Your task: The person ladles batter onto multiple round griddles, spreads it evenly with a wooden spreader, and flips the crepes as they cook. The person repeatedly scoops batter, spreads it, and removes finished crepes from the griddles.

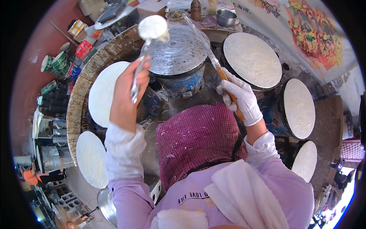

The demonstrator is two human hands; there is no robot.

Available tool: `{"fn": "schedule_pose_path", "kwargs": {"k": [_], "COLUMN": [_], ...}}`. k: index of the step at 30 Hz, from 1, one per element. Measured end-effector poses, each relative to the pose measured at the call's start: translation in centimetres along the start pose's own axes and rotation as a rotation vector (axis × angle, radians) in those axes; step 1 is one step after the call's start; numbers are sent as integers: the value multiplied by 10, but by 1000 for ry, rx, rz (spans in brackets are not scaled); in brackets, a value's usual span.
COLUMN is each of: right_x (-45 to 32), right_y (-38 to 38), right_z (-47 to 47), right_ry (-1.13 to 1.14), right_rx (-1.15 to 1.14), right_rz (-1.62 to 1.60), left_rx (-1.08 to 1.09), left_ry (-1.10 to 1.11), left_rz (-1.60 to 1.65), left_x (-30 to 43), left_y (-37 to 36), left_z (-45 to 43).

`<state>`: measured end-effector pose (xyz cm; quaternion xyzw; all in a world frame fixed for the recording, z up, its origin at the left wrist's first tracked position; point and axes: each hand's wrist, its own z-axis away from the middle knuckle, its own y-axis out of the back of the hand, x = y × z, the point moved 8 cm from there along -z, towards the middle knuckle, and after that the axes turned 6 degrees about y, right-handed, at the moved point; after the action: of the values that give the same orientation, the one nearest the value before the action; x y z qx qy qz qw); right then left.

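My bare left hand [131, 86] grips the metal handle of a ladle [153, 27], whose bowl is coated with white batter. The ladle is raised over the left edge of a round griddle [174, 51] with a greyish, streaked surface. My right hand [238, 94], in a white knit glove, holds the wooden handle of a long spatula [203, 43]; its pale blade slants up and left across that griddle's right edge. To the right of the glove lies a griddle covered with a pale batter sheet [251, 60]. Another pale sheet [105, 94] is partly behind my left hand.
More batter-covered griddles stand at the right [299, 108] and lower left [92, 159]. A curved, stained ledge [77, 100] runs around the left. A metal cup [226, 17] and brown bottle [196, 10] stand behind the middle griddle. A person [31, 176] is far left.
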<state>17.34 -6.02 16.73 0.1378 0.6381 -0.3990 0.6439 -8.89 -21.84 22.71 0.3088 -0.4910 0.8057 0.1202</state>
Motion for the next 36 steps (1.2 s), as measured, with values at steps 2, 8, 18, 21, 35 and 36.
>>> {"fn": "schedule_pose_path", "kwargs": {"k": [2, 8, 18, 21, 35, 36], "right_x": [-5, 29, 106, 112, 77, 70], "right_y": [-5, -9, -15, -6, -50, -45], "right_z": [-9, -70, -133, -137, -269, -251], "right_ry": [0, -132, -109, -136, 87, 185], "right_rx": [27, 52, 204, 284, -18, -52], "right_rz": [41, 138, 43, 53, 680, 817], "left_rx": [57, 375, 806, 838, 557, 627], "left_ry": [3, -80, -524, -918, -80, -55], "left_rz": [-164, -732, -2041, -1782, -512, -474], "left_x": [-12, -61, -4, 49, -58, -75], "left_y": [6, 21, 38, 1, 117, 134], "left_z": [-63, -170, -182, -156, -32, -6]}}
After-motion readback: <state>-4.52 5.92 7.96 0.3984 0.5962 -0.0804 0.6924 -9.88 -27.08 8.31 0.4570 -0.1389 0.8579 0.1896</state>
